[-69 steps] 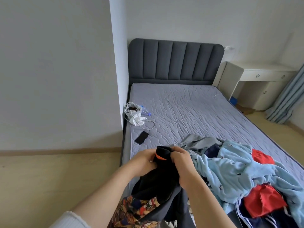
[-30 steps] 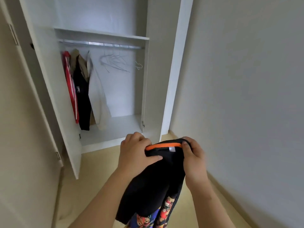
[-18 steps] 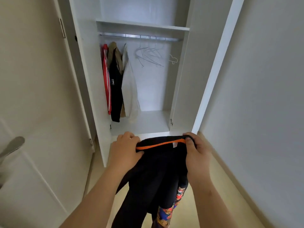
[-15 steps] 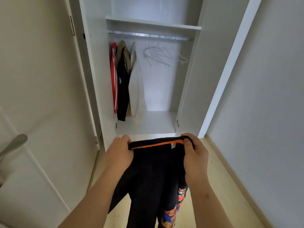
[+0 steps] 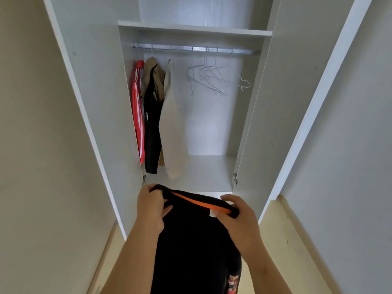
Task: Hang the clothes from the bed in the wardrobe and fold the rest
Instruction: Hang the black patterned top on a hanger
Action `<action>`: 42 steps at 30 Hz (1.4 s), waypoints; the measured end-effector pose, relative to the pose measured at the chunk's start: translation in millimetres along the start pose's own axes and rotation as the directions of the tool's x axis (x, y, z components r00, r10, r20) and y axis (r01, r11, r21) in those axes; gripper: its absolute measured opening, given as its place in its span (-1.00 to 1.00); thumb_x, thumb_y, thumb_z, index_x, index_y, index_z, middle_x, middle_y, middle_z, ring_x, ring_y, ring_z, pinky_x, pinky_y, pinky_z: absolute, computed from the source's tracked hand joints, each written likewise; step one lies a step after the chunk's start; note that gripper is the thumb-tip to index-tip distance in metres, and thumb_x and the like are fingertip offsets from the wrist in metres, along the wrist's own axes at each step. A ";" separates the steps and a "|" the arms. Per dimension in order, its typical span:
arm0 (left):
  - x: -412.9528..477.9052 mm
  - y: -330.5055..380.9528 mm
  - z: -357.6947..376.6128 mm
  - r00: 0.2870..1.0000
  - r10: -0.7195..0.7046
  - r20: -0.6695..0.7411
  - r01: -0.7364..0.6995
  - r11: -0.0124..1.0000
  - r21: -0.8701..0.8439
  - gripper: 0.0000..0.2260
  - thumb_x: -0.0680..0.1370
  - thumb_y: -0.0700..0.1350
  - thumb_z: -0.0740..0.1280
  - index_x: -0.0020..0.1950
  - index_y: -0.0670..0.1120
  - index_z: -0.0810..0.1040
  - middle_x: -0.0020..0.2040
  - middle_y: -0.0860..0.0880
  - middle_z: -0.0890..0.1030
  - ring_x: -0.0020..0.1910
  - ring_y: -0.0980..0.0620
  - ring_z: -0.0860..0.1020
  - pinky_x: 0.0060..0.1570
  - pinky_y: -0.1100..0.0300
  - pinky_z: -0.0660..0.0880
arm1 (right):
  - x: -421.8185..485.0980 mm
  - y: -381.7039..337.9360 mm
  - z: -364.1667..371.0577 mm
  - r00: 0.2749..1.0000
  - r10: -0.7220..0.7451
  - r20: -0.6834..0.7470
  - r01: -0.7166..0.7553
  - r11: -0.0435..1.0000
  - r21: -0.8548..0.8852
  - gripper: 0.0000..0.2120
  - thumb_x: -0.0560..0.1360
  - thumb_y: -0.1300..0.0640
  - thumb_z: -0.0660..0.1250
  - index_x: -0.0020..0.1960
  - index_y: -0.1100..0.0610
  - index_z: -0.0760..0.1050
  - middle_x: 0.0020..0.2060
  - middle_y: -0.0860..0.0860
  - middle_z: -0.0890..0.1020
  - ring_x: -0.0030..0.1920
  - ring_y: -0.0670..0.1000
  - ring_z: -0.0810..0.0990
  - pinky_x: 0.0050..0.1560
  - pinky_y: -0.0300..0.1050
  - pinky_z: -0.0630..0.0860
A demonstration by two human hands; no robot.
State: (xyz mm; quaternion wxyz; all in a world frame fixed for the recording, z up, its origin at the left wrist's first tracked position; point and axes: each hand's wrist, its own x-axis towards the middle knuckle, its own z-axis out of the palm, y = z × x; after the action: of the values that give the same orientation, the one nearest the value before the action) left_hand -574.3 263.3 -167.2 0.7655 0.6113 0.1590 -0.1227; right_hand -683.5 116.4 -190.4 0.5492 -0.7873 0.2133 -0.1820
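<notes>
The person stands facing the open wardrobe (image 5: 250, 124), which fills the view from 10 o'clock to 2 o'clock. Both doors stand swung outward.

Left hand (image 5: 151, 209): fingers and thumb curled round the left end of the neckband of the black garment (image 5: 195, 247), gripping it. Right hand (image 5: 239, 221): fingers curled over the right end of the same neckband, thumb pinching the cloth beneath. The band is stretched between the two hands and shows an orange strip (image 5: 201, 202) along its inner edge, with a small white tag (image 5: 212, 213) just beside the right thumb.

The black garment hangs from the hands at 6 o'clock, low and in front of the wardrobe, outside the compartment. A patch of coloured print (image 5: 233, 282) shows at its lower right edge; the pattern is too blurred to read.

Inside, a metal rail (image 5: 191, 48) runs under a shelf (image 5: 195, 29). At 11 o'clock hang, touching one another, a red garment with white stripes (image 5: 139, 115), a black garment with a small label (image 5: 151, 128) and a beige garment (image 5: 172, 128). Bare wire hangers (image 5: 207, 79) cluster on the rail at 12 o'clock, and a single white hanger (image 5: 244, 83) hangs at 1 o'clock, near the right wall.
</notes>
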 end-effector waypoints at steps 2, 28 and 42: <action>12.9 6.8 15.9 0.999 0.025 -0.025 -0.027 0.997 -0.067 -0.80 0.52 -0.37 0.14 -0.09 -0.12 0.47 -0.12 -0.16 0.53 -0.15 -0.07 0.54 -0.21 0.09 0.55 | 30.6 8.0 0.5 1.000 -0.011 0.005 0.011 0.998 -0.068 -0.76 0.44 0.19 0.38 -0.08 -0.16 0.50 -0.25 -0.21 0.60 -0.21 -0.25 0.56 -0.23 -0.55 0.40; 395.8 210.1 122.2 0.976 0.202 -0.075 -0.209 0.973 -0.097 -0.83 0.54 -0.29 0.16 0.10 -0.12 0.39 -0.14 -0.10 0.48 -0.20 0.00 0.50 -0.38 0.19 0.49 | 434.0 -46.9 173.9 0.961 0.176 -0.212 -0.150 0.980 0.133 -0.75 0.42 0.38 0.24 -0.21 0.06 0.55 -0.25 -0.05 0.60 -0.17 -0.06 0.55 -0.24 -0.24 0.39; 523.6 286.7 221.9 0.956 0.240 -0.166 -0.249 0.968 -0.030 -0.85 0.55 -0.22 0.18 0.10 -0.08 0.43 -0.06 -0.13 0.51 -0.11 -0.09 0.49 -0.11 0.02 0.49 | 649.2 -66.4 178.5 0.957 0.227 -0.179 -0.127 0.887 0.445 -0.83 0.46 0.30 0.27 -0.21 0.08 0.53 -0.20 0.01 0.60 -0.23 0.00 0.51 -0.20 -0.15 0.41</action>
State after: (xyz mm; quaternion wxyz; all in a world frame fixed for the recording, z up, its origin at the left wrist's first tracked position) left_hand 37.4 114.1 -71.3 0.7746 0.6146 0.1466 0.0268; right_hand -34.4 -70.6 -152.8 0.6951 -0.5984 0.3006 -0.2615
